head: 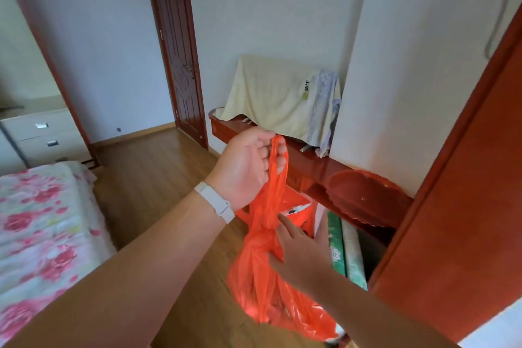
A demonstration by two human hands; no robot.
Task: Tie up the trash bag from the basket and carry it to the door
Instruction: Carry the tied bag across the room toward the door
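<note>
Left hand (250, 161) raised, fingers curled tight around handle loops of orange trash bag (265, 277); bag hangs below fist, knotted neck at mid-height, above wood floor (158, 178). Right hand (302, 254) flat against bag just under knot, fingers loosely spread, gripping nothing. Bag contents unreadable; lower end partly cut off. Dark door (178, 51) well beyond. Basket not identifiable.

Floral bedspread (36, 223) on bed (84, 175)

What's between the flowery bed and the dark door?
Head view: just bare wooden floor between the bed and the door.
</note>
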